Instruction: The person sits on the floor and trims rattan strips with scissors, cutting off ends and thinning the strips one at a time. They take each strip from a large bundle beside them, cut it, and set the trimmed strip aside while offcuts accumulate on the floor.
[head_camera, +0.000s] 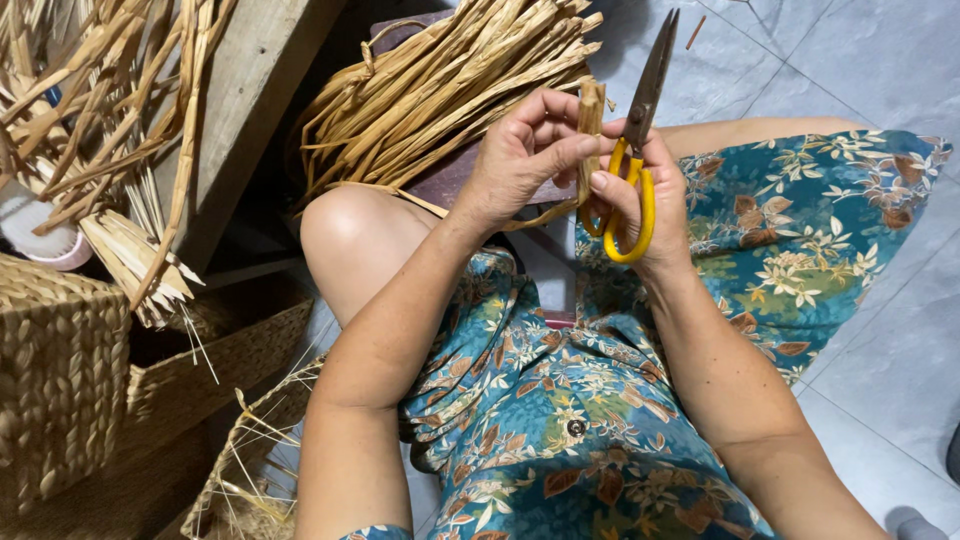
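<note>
My left hand (520, 155) pinches a short folded bundle of dried straw strips (591, 115) between thumb and fingers, held upright in front of me. My right hand (655, 195) grips yellow-handled scissors (640, 130) with the dark blades closed and pointing up and away; its thumb also presses on the straw bundle. Both hands meet above my lap, which is covered by blue floral cloth (560, 400).
A large sheaf of dried straw strips (450, 90) lies across a dark board beyond my knee. Woven baskets (60, 370) and loose straw (100, 110) fill the left side, beside a wooden beam (250, 100). Grey floor tiles (880, 370) spread to the right.
</note>
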